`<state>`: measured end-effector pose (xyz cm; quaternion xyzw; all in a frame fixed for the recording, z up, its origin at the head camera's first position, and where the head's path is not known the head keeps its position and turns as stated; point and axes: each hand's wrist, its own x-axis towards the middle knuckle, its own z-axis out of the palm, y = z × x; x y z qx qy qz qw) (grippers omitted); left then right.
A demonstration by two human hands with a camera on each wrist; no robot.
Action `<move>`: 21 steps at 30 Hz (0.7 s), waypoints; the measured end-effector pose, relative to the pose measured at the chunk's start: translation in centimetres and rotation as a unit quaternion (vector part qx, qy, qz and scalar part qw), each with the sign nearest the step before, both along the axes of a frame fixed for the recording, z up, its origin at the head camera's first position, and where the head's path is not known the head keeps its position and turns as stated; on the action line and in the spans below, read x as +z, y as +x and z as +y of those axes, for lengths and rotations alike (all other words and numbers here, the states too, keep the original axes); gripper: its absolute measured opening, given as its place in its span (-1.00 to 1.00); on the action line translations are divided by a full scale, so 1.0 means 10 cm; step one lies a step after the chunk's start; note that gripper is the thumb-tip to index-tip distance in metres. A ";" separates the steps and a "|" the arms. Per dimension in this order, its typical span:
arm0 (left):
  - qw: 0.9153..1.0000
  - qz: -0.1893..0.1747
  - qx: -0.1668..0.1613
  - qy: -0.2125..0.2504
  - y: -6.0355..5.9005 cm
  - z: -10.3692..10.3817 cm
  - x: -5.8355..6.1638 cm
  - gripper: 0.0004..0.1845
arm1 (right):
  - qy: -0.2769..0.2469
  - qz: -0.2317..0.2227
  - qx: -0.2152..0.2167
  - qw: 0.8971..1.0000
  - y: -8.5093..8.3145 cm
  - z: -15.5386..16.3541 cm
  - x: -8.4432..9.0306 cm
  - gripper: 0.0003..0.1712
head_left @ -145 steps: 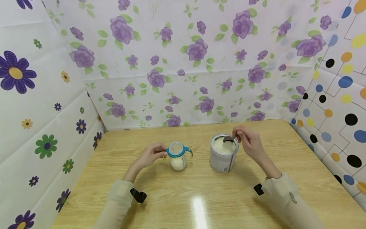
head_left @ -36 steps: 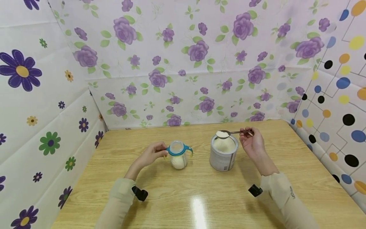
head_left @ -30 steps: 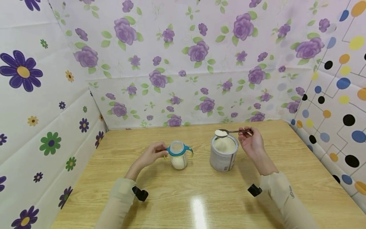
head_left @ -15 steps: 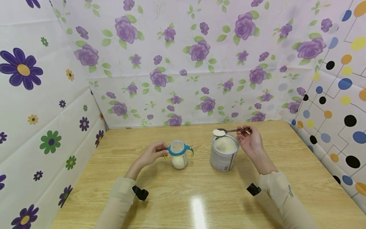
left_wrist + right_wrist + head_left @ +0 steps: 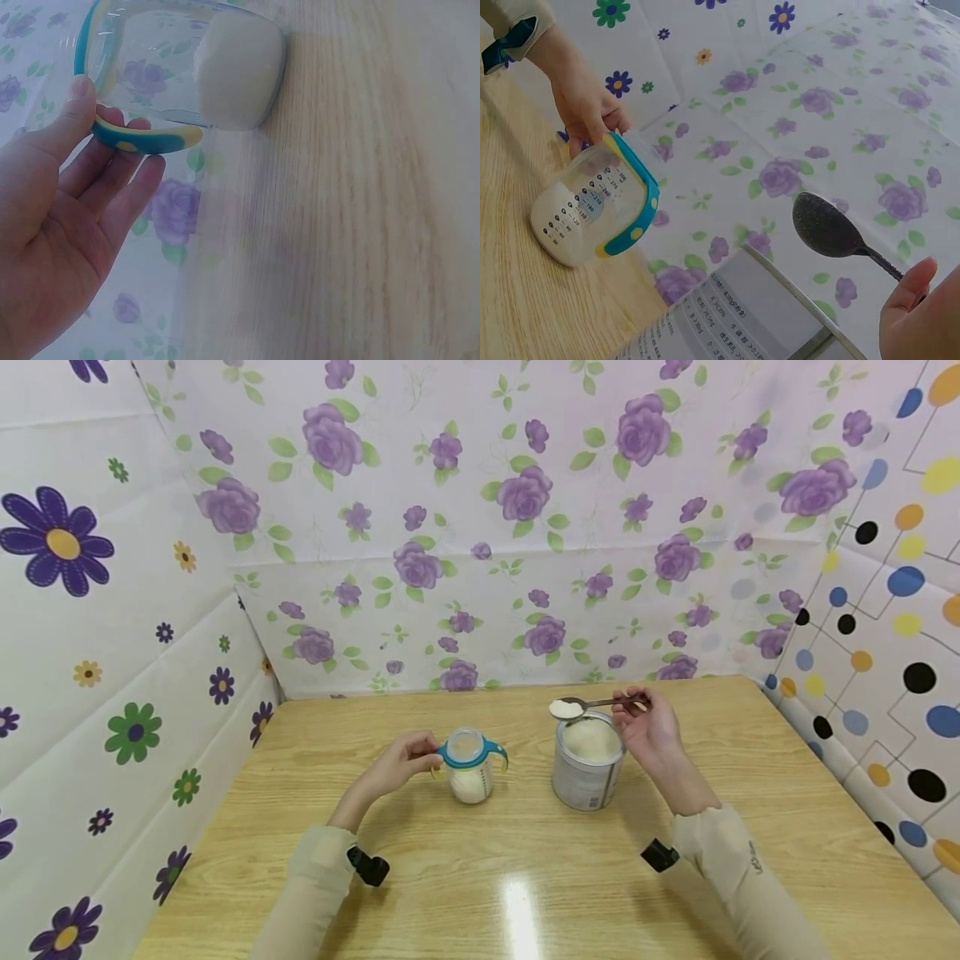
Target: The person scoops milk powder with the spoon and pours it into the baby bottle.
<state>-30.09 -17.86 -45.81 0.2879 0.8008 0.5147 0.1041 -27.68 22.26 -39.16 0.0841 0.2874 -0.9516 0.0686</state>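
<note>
My left hand (image 5: 401, 766) pinches one handle (image 5: 146, 140) of a clear baby bottle (image 5: 470, 782) with a blue collar. The bottle stands upright and uncapped on the table, white powder in its lower part; measuring marks show in the right wrist view. My right hand (image 5: 651, 727) holds a dark metal spoon (image 5: 576, 706) by its handle, heaped with white powder. The spoon's bowl hangs over the left rim of an open milk powder tin (image 5: 585, 785), which holds pale powder. From the right wrist, the underside of the spoon (image 5: 826, 225) shows above the tin (image 5: 731, 311).
The wooden table (image 5: 450, 877) carries the bottle and the tin, with a gap between them. A purple-flowered cloth (image 5: 480, 552) hangs behind it; patterned cloths stand at both sides. A black wrist camera (image 5: 367, 866) sits on the left wrist, another (image 5: 660, 855) on the right.
The spoon was down in the tin's powder; it has come up heaped with powder and drifted left over the tin's rim. The left hand and the bottle have stayed in place.
</note>
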 end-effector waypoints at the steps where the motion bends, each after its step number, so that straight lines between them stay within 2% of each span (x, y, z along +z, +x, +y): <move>1: 1.000 0.000 0.000 -0.001 0.00 0.00 0.00 -0.85 | 0.003 0.001 0.001 1.000 0.00 -0.01 0.00 -0.57; 7: 1.000 0.000 0.002 -0.004 0.00 0.01 -0.02 -0.85 | 0.020 0.007 0.007 1.000 -0.01 -0.04 -0.02 -0.60; 21: 1.000 0.009 0.002 -0.001 0.00 0.01 -0.02 -0.85 | 0.022 0.009 0.020 1.000 -0.03 -0.16 0.01 -0.59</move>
